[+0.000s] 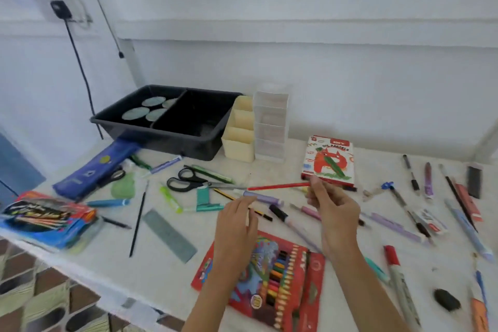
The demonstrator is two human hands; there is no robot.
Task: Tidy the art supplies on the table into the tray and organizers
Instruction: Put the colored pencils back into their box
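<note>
Observing remotely, I am recording the following. The right hand [331,210] is pinching a red pencil [277,186] by its right end, mid-tabletop, just in front of the oil pastels box [327,160]. The pencil is pointing left, roughly level. The left hand [237,221] is hovering with relaxed fingers over a purple pen [265,198], holding nothing. The hands are apart.

Risks, as I am judging them:
- The pinch is sitting at the pencil's very end, so the long free length could swing, slip out, or sweep the scissors [188,180] near its tip.
- The cream organizer [239,143] and clear organizer [270,127] are standing tall and narrow beside the black tray [161,140] at the back edge. A pencil pushed in at an angle could tip them.

Counts:
- One tray with two compartments.
- Four round discs [136,113] in its left compartment.
- Two organizers.
- Two pairs of scissors.
- One pastels box.
- One coloured-pencil pack [283,277] at the near edge.
- Loose pens: too blurred to count.
</note>
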